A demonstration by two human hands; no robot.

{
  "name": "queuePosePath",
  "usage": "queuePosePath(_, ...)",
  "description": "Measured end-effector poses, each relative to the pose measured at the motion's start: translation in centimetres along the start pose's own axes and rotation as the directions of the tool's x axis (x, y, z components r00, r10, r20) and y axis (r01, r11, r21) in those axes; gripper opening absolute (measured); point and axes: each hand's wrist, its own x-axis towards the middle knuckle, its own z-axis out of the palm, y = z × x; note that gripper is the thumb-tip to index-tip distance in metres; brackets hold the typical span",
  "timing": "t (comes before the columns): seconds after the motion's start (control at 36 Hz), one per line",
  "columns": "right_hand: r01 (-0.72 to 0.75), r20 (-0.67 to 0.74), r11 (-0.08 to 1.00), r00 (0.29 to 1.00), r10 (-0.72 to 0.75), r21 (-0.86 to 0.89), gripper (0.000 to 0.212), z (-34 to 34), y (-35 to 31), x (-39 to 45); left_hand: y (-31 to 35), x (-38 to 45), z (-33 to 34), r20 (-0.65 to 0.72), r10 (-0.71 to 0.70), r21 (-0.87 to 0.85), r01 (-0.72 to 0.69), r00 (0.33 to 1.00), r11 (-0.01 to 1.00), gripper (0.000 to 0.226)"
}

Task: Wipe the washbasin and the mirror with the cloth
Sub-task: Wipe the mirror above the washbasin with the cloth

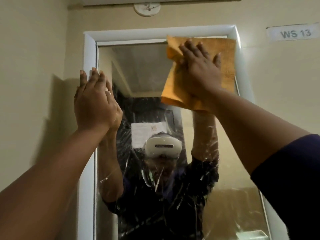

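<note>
A tall mirror [142,70] in a white frame hangs on the beige wall straight ahead. Wet streaks cover its lower glass. An orange cloth [225,54] lies flat against the mirror's upper right corner, reaching onto the frame. My right hand [199,66] presses on the cloth with fingers spread. My left hand [95,101] rests flat against the left edge of the mirror and its frame, fingers up, holding nothing. The washbasin is out of view.
A label reading WS 13 [295,33] is stuck on the wall at the upper right. A round white fitting [147,8] sits on the wall above the mirror. A side wall stands close on the left.
</note>
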Motion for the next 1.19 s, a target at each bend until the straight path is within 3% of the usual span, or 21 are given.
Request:
queuePosePath(0.08,-0.079,-0.015,0.997,0.997,0.079,0.003,0.049,-0.5,1.6,-0.3,0.0,0.1,0.0,0.007,0.0,0.011,0.0,1.0,1.0,0.052)
queuePosePath(0.25,-0.102,-0.013,0.995,0.995,0.102,-0.019,0.05,-0.8,2.7,-1.8,0.1,0.0,-0.2,0.021,-0.004,0.021,0.004,1.0,1.0,0.052)
queuePosePath(0.56,-0.073,0.001,0.995,0.997,0.073,-0.068,0.055,-0.3,4.8,-9.4,0.2,0.1,-0.2,0.039,0.0,0.045,-0.001,0.999,0.999,0.048)
queuePosePath(0.94,-0.072,0.102,0.995,0.992,0.08,-0.075,0.051,-2.0,3.0,-0.2,0.2,0.0,-0.1,0.017,0.014,0.036,-0.014,1.0,0.999,0.05)
queuePosePath(1.19,-0.074,0.038,0.991,0.996,0.079,-0.107,0.05,-2.1,4.4,0.0,0.1,0.1,0.0,0.008,0.011,0.037,-0.011,1.0,0.999,0.053)
